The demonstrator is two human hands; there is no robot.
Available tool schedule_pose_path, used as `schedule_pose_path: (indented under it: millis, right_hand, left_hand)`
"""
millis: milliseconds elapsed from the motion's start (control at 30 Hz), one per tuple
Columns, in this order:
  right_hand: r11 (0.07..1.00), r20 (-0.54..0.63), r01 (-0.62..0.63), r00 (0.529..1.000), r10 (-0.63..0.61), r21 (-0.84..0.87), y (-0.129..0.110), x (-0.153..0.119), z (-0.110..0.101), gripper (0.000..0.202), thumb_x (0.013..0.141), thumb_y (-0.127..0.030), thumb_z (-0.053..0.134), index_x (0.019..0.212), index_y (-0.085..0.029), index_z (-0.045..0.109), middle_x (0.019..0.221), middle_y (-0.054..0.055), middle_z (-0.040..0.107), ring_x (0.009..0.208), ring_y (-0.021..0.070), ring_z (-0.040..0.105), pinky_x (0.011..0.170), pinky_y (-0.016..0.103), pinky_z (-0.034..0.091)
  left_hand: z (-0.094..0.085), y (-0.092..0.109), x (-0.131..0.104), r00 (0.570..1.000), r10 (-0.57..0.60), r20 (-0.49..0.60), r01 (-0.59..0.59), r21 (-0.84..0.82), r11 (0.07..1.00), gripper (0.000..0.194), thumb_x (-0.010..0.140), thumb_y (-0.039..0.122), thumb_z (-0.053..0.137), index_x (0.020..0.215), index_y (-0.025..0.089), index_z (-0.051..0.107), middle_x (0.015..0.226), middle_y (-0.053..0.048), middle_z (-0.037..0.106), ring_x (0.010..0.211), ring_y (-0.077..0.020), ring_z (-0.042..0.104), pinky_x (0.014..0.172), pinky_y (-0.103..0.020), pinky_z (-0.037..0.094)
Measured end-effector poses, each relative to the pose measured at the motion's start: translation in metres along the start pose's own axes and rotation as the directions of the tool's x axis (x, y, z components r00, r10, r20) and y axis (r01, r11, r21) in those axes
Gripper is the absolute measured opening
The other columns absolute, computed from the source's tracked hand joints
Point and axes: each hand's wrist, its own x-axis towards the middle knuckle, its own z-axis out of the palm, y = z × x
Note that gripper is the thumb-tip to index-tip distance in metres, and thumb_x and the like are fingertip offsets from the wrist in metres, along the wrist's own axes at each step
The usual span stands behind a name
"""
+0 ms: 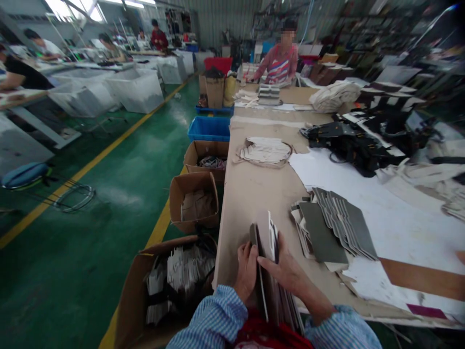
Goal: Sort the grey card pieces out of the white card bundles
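A stack of flat, stiff cut panels (269, 237), some dark and some white-edged, stands on edge at the near edge of the table, against my body. My left hand (247, 265) grips its left side, fingers curled over a dark panel. On the other side my right hand (285, 269) clasps the stack, its thumb reaching across the edges towards my left hand. The lower part of the stack is partly hidden by my hands and sleeves. To the right, a fanned pile of grey-green panels (327, 232) lies on the table.
Brown paper covers the long table (250, 189). A tied bundle of pale pieces (267, 150) lies farther along, with black straps and fabric (348, 140) to its right. Cardboard boxes (194, 198) and a blue crate (209, 128) line the left side. A co-worker (279, 58) stands at the far end.
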Motion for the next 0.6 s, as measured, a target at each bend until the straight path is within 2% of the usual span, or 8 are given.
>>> schedule_pose_path:
  millis: [67,167,267,367,500,600]
  right_hand:
    - [0.998,0.017,-0.043,0.999,0.044,-0.042,0.008,0.008,0.006,0.125,0.061,-0.058,0.084,0.161,-0.012,0.026,0.161,0.025,0.042,0.147,0.0415,0.046,0.124,0.057,0.032]
    - [0.994,0.167,-0.076,0.984,0.062,0.083,0.014,0.007,-0.003,0.114,0.070,-0.065,0.081,0.159,-0.017,0.029,0.156,0.020,0.050,0.142,0.0360,0.051,0.123,0.052,0.036]
    - [0.916,0.285,-0.182,0.955,0.078,0.359,0.021,0.000,-0.025,0.088,0.081,-0.070,0.073,0.150,-0.025,0.043,0.149,0.012,0.059,0.134,0.0296,0.058,0.112,0.044,0.048]
    - [0.792,0.366,-0.335,0.918,0.152,0.510,0.032,0.001,-0.046,0.074,0.078,-0.072,0.075,0.134,-0.025,0.061,0.145,0.010,0.063,0.133,0.0307,0.058,0.097,0.041,0.054]
    - [0.747,0.459,-0.394,0.878,0.135,0.535,0.040,0.014,-0.068,0.057,0.070,-0.064,0.085,0.108,-0.022,0.075,0.133,0.011,0.070,0.127,0.0318,0.059,0.097,0.042,0.052]
    - [0.756,0.534,-0.409,0.840,0.093,0.511,0.039,0.023,-0.077,0.053,0.068,-0.055,0.090,0.107,-0.022,0.076,0.125,0.010,0.074,0.115,0.0288,0.064,0.101,0.043,0.050]
  left_hand:
    - [-0.003,-0.014,0.004,0.999,-0.025,0.036,0.025,-0.003,1.000,0.086,0.096,0.071,0.040,0.150,0.005,0.049,0.157,-0.025,0.047,0.154,-0.0332,0.036,0.133,-0.047,0.020]
    - [0.002,-0.021,0.001,0.996,0.030,0.082,-0.025,-0.064,0.998,0.090,0.095,0.072,0.045,0.155,0.005,0.041,0.164,-0.025,0.041,0.156,-0.0322,0.034,0.133,-0.046,0.020]
    - [0.016,-0.012,-0.006,0.995,0.038,0.092,-0.025,-0.138,0.990,0.095,0.085,0.064,0.068,0.157,0.010,0.036,0.163,-0.023,0.044,0.153,-0.0344,0.039,0.130,-0.047,0.027]
    - [0.029,-0.003,-0.012,0.997,0.009,0.074,-0.002,-0.099,0.995,0.106,0.069,0.044,0.087,0.156,0.012,0.035,0.158,-0.021,0.049,0.148,-0.0369,0.044,0.128,-0.049,0.030]
    - [0.036,0.007,-0.018,0.994,-0.046,0.096,0.053,-0.067,0.996,0.106,0.067,0.034,0.083,0.157,0.012,0.032,0.156,-0.020,0.050,0.147,-0.0379,0.045,0.127,-0.052,0.030]
    - [0.040,0.018,-0.021,0.990,-0.058,0.131,0.074,-0.129,0.989,0.099,0.071,0.032,0.078,0.156,0.014,0.031,0.151,-0.019,0.055,0.140,-0.0377,0.051,0.123,-0.053,0.035]
